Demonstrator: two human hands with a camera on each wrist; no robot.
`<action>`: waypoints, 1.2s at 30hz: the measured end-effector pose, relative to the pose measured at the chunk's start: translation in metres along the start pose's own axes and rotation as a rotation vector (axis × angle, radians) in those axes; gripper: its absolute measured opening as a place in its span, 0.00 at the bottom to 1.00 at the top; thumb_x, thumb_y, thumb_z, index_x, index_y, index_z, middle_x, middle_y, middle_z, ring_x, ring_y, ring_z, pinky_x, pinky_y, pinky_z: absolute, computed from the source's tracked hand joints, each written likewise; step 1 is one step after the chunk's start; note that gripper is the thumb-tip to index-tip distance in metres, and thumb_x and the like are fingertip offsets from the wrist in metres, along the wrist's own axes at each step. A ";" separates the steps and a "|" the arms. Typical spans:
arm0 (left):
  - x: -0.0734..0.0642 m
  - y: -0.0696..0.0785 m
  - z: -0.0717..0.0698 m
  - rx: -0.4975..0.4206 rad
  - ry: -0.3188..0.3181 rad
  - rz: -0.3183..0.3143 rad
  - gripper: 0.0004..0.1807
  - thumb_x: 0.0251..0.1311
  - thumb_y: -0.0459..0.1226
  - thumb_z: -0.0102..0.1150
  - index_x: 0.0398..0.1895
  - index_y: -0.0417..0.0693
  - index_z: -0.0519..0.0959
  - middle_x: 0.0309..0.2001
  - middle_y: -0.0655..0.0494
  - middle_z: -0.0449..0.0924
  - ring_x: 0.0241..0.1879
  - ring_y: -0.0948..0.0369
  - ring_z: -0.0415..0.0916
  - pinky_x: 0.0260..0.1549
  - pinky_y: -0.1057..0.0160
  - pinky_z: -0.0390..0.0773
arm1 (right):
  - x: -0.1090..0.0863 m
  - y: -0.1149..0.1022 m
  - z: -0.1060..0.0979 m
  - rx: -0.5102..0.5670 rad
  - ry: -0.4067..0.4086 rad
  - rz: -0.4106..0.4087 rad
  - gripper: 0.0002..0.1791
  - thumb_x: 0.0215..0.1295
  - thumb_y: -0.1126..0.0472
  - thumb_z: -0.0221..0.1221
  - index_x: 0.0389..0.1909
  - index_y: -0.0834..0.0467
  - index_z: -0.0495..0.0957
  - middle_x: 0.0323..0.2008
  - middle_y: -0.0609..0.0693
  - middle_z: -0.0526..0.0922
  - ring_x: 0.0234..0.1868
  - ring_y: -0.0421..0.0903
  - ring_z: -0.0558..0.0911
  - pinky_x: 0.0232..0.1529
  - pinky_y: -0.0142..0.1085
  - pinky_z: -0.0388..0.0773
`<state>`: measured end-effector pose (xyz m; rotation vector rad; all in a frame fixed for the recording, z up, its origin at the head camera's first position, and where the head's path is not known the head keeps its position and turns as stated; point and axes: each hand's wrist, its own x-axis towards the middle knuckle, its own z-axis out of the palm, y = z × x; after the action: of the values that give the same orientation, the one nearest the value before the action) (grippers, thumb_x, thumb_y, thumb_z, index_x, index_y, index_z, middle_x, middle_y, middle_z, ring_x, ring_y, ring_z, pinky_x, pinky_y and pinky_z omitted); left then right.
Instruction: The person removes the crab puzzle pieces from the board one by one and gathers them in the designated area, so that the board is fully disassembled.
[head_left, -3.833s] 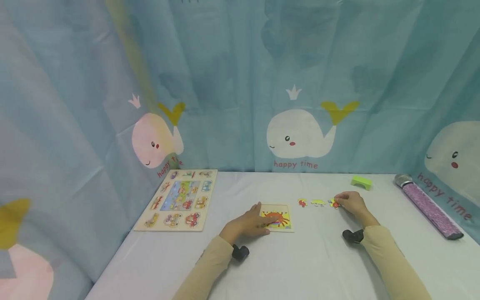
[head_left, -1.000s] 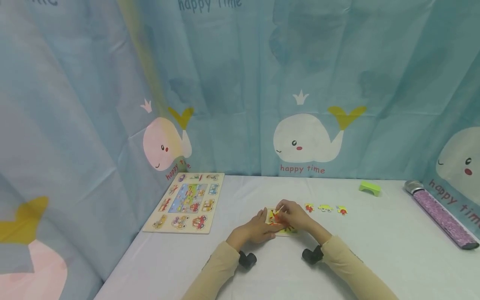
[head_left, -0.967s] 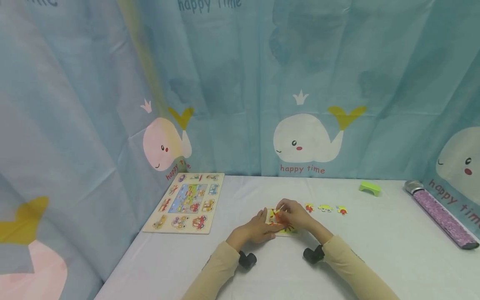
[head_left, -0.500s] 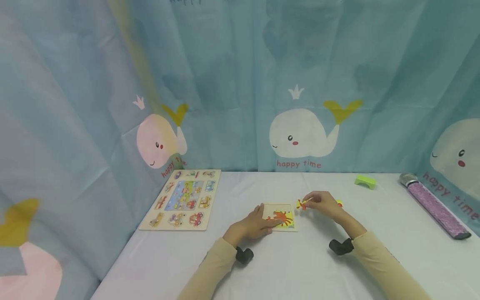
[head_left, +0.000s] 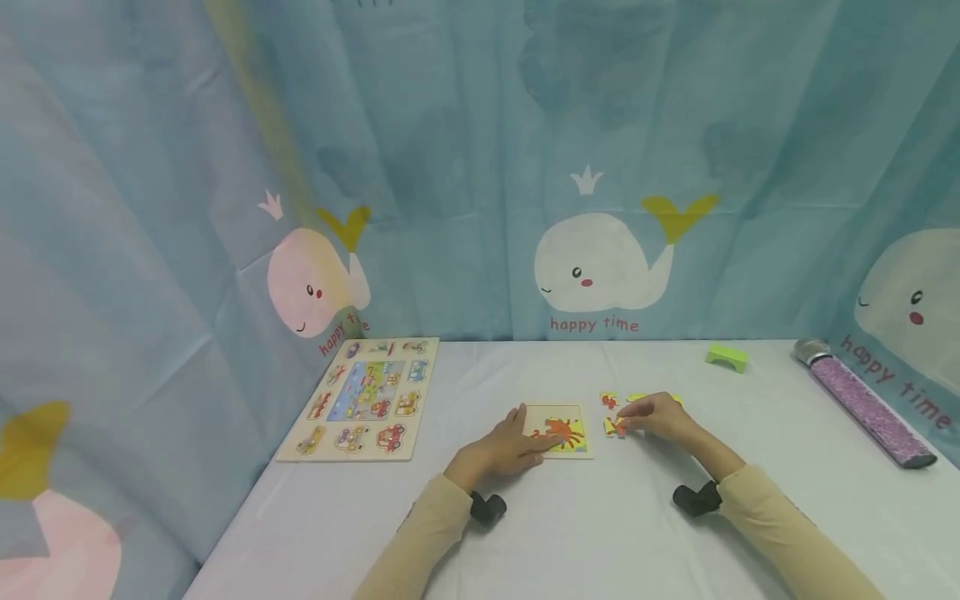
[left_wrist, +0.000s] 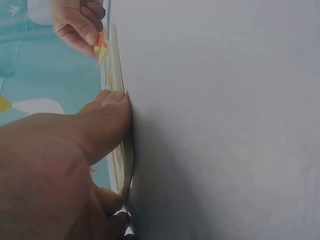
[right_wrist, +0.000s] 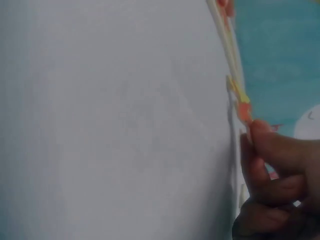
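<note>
Spread left hand point(head_left: 506, 448) partly hides the puzzle board point(head_left: 553, 412); at its three o'clock, the right hand point(head_left: 662, 415) pinches a half-covered piece point(head_left: 612, 428).

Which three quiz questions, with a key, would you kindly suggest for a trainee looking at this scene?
1. What does the right hand pinch: (a) the whole board, (b) a jigsaw piece, (c) a pen?
2. True or false: the left hand lies well apart from the small puzzle board.
3. Which lies nearer the green arch block: the microphone or the large vehicle puzzle?

Key:
1. b.
2. False; it touches the small puzzle board.
3. The microphone.
</note>
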<state>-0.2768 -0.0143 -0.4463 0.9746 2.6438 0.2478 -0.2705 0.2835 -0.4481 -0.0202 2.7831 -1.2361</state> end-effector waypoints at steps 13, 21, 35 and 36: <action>0.000 0.002 0.002 -0.003 0.003 -0.033 0.24 0.66 0.52 0.42 0.65 0.83 0.56 0.73 0.39 0.34 0.72 0.45 0.36 0.66 0.44 0.52 | 0.003 0.004 0.006 -0.081 0.077 -0.116 0.06 0.54 0.60 0.64 0.31 0.58 0.85 0.38 0.58 0.83 0.39 0.49 0.78 0.34 0.36 0.73; 0.002 0.002 0.004 0.036 -0.004 -0.040 0.26 0.67 0.51 0.41 0.65 0.86 0.52 0.73 0.39 0.34 0.72 0.45 0.37 0.65 0.45 0.54 | 0.010 0.000 0.011 -0.078 0.076 -0.106 0.06 0.55 0.61 0.63 0.32 0.59 0.84 0.32 0.53 0.83 0.30 0.43 0.76 0.29 0.34 0.72; 0.001 0.003 0.001 0.024 -0.020 -0.018 0.24 0.66 0.51 0.42 0.65 0.84 0.56 0.72 0.36 0.35 0.72 0.42 0.36 0.66 0.44 0.51 | 0.033 -0.060 0.063 -0.089 -0.072 -0.115 0.11 0.62 0.60 0.57 0.42 0.58 0.81 0.34 0.49 0.81 0.33 0.42 0.75 0.34 0.34 0.73; 0.001 0.003 0.001 0.027 -0.018 -0.010 0.24 0.66 0.51 0.42 0.65 0.83 0.57 0.72 0.35 0.35 0.71 0.42 0.36 0.66 0.45 0.51 | 0.033 -0.061 0.066 -0.092 -0.071 -0.103 0.11 0.62 0.60 0.57 0.42 0.58 0.81 0.34 0.49 0.81 0.33 0.42 0.75 0.34 0.34 0.73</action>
<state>-0.2752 -0.0119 -0.4469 0.9679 2.6420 0.2004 -0.2992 0.1920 -0.4503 -0.2127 2.8064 -1.1036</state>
